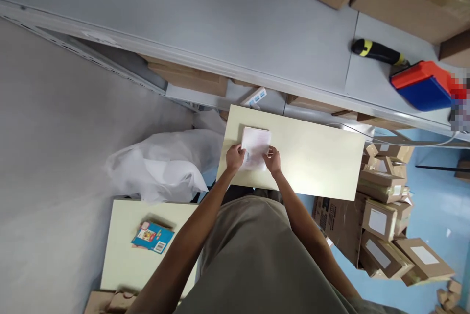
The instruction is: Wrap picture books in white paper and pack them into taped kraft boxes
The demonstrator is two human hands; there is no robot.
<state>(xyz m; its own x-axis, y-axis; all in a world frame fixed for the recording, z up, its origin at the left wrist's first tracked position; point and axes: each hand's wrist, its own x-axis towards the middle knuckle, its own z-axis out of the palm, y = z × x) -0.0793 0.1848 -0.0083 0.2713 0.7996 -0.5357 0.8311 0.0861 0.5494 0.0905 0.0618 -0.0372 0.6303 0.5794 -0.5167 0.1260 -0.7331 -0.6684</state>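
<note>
Grey shelving (220, 20) runs above a cream tabletop (316, 157), with cardboard boxes (380, 221) piled on the blue floor to the right. A flat pinkish-white packet (256, 145) lies on the tabletop, toward its left end. The left hand (235, 157) holds the packet's left edge, thumb over the top; the right hand (272, 160) pinches its right edge in a narrow grip. Crumpled white plastic sheeting (172, 162) bulges left of the tabletop. On a second cream table (121, 235) lies a blue printed booklet (152, 237). A red-and-blue tape dispenser (422, 86) rests on the shelving.
</note>
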